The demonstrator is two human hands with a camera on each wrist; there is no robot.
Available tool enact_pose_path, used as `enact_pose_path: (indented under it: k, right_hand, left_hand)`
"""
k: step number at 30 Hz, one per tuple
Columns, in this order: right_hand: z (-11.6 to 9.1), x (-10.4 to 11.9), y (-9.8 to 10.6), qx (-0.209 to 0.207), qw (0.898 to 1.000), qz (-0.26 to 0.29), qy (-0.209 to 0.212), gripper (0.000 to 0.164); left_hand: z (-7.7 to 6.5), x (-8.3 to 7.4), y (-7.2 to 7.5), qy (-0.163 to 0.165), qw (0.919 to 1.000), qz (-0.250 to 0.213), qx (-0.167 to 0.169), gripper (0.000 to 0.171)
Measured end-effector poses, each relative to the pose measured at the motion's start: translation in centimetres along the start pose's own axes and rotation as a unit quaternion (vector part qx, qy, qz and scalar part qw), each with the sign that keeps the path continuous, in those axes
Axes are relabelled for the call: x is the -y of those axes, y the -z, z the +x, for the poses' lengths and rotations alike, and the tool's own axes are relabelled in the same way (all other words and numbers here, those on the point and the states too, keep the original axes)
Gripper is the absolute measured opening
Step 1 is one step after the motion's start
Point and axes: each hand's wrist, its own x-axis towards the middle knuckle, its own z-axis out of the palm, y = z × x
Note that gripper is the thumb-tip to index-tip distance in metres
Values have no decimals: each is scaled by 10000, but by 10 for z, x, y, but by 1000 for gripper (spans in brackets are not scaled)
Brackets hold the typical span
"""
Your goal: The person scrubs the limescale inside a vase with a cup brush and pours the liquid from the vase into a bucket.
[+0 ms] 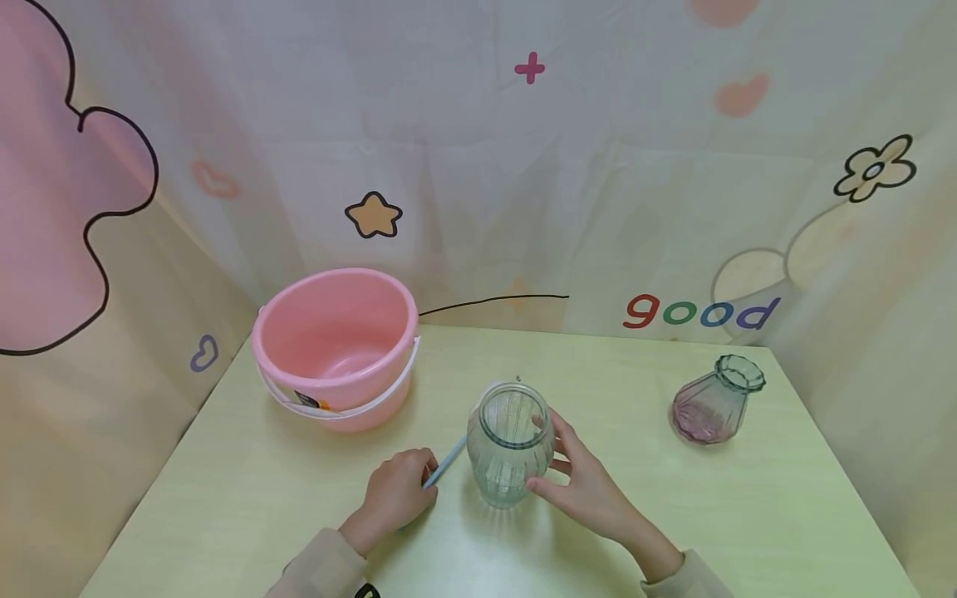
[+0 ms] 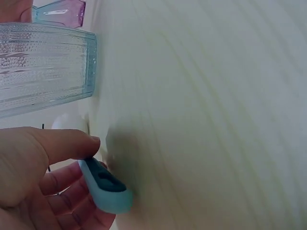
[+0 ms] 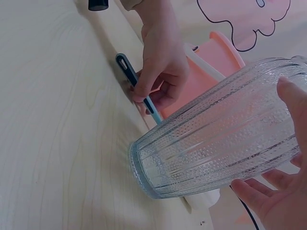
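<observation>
My right hand grips a clear ribbed glass vase by its side, thumb in front and fingers round the right. The vase's mouth faces up and its base is right at the tabletop. To the left, my left hand pinches a slim light-blue handle with a dark teal inlay and a slot at its end. That handle lies low over the table and runs away behind the vase, where a white end partly shows. The rest of the tool is hidden by the glass.
A pink bucket with a white bail handle stands at the back left. At the right, a smaller faceted glass vase, greenish above and purple below, is on the pale wooden table. A printed curtain closes off the back and sides.
</observation>
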Motion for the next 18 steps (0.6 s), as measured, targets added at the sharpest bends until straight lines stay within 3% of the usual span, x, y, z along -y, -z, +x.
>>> enact_pose_path:
  k: [4, 9, 18]
  right_hand:
    - [0, 0, 0, 10, 10000, 18, -2, 86]
    - [0, 1, -1, 13, 10000, 33, 35, 86]
    - [-3, 32, 2, 53, 9999, 67, 60, 83]
  left_hand:
    - [-1, 0, 2, 105, 9999, 37, -124, 16]
    - [-3, -3, 10, 176, 9984, -2, -534, 12]
    - [1, -9, 29, 60, 9928, -7, -1195, 10]
